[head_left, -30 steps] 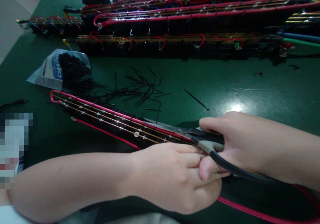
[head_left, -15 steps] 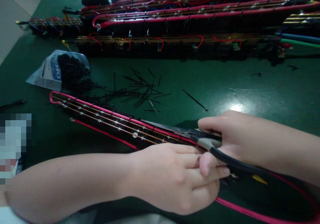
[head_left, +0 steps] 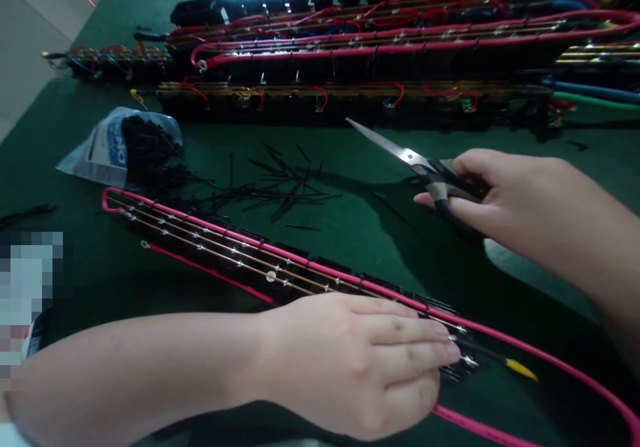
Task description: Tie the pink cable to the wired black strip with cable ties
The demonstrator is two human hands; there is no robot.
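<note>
My right hand (head_left: 505, 187) holds a pair of scissors (head_left: 411, 156) by the dark handles, above the table and clear of the strip. The blades point up and left and look closed together. My left hand (head_left: 357, 367) lies flat, fingers stretched out, across the right part of a black power strip body (head_left: 257, 270) with bare copper rods; its thumb is hidden. A thick pink-red cable (head_left: 295, 257) runs along the strip's far edge, held by black cable ties, and loops round at the right. A yellow-tipped lead (head_left: 520, 368) sticks out beyond my left fingertips.
A plastic bag (head_left: 97, 150) of black cable ties lies open at the left. Loose cable ties (head_left: 280, 187) are scattered on the green table (head_left: 345, 224). Several wired strips (head_left: 325, 97) lie across the back. A ring-ended red wire (head_left: 210, 270) lies at the strip's near side.
My right hand has lifted the scissors up and away from the strip's cable, toward the back. My left thumb has gone out of sight; that hand stays on the strip.
</note>
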